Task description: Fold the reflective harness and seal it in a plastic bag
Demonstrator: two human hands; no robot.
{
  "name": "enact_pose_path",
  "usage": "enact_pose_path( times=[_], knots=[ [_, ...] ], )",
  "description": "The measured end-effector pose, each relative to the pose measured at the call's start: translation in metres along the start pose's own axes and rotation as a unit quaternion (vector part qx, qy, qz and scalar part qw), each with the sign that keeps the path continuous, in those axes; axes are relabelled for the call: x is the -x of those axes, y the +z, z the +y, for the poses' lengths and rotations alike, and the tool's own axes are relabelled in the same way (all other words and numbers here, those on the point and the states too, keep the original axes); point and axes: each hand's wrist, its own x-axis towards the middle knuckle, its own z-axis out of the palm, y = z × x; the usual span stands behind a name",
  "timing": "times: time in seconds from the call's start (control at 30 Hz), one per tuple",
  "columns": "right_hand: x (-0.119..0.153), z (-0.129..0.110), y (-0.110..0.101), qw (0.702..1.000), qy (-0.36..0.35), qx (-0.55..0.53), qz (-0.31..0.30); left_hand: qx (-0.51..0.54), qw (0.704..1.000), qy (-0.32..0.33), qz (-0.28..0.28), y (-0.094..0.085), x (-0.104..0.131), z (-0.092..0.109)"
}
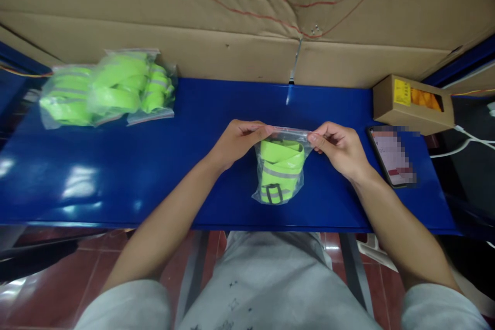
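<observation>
A clear zip bag (256,185) hangs or lies over the blue table in front of me; which of the two I cannot tell. Inside it is a rolled neon-green strap (284,160) with grey reflective stripes and a black buckle (273,193) near the bottom. My left hand (247,136) pinches the bag's top strip at its left end, thumb on top. At the right end, my right hand (340,147) grips the same strip between thumb and fingers. The strip is stretched straight between both hands.
Several bagged green straps (112,87) are piled at the back left of the blue table (201,108). A phone (390,154) lies on the right, before a cardboard box (412,100) with orange contents. White cables (467,136) run beside the box. Cardboard (232,62) lines the back.
</observation>
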Motion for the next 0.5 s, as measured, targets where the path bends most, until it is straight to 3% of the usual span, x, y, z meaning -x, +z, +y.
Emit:
enact_pose_path(
  times=[0.13,0.3,0.5],
  knots=[
    [-0.001,0.005,0.002,0.999,0.031,-0.04,0.012,-0.022,0.999,-0.001,-0.025,-0.008,-0.002,-0.001],
    [-0.005,0.007,0.004,0.996,0.052,-0.074,0.024,-0.125,0.989,0.081,-0.002,-0.011,-0.004,-0.007],
    [-0.008,0.014,0.001,0.997,0.061,-0.043,0.008,0.017,0.997,0.013,0.079,-0.005,-0.009,-0.02]
  ],
)
